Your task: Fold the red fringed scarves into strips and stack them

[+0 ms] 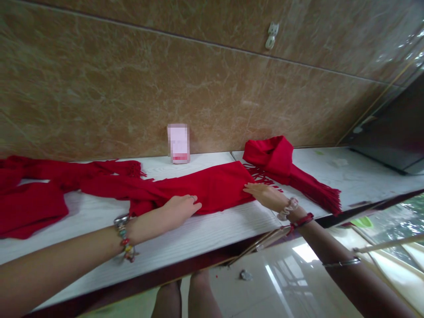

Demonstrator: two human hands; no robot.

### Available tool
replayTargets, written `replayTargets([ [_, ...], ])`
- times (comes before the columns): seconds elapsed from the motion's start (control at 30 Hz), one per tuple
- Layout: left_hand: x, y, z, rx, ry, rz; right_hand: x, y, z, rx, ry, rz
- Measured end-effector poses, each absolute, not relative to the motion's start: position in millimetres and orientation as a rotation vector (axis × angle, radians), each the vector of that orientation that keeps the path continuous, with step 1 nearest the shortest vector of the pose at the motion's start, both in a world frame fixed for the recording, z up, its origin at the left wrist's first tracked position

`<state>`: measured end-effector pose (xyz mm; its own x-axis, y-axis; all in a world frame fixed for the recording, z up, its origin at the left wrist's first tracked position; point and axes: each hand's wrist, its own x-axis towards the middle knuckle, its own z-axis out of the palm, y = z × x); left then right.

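Red scarf, 1 pc., ctr. of frame, on white tabletop. L hand, ctr.: palm down on scarf, fingers close together; can't tell if it pinches cloth. R hand, rt. of ctr.: fingers extended, laid flat at scarf's rt. end. Folded red scarf, mid-right. More red cloth, far left. Pale pink item, ctr., by brown wall.
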<state>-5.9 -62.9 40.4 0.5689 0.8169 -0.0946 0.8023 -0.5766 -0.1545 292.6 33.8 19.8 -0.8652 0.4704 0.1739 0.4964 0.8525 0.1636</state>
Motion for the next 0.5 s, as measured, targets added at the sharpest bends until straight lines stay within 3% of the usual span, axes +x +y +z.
replayTargets([
  [0.13, 17, -66, 24, -2.602, -1.434, 0.182, 288, 33, 15, -0.704, -2.839, -0.356],
  [0.37, 18, -57, 40, -2.576, -1.223, 0.197, 301, 35, 19, -0.739, -2.768, -0.209],
  [0.5, 13, -63, 21, -2.524, -1.261, 0.224, 306, 30, 14, -0.697, -2.822, -0.157],
])
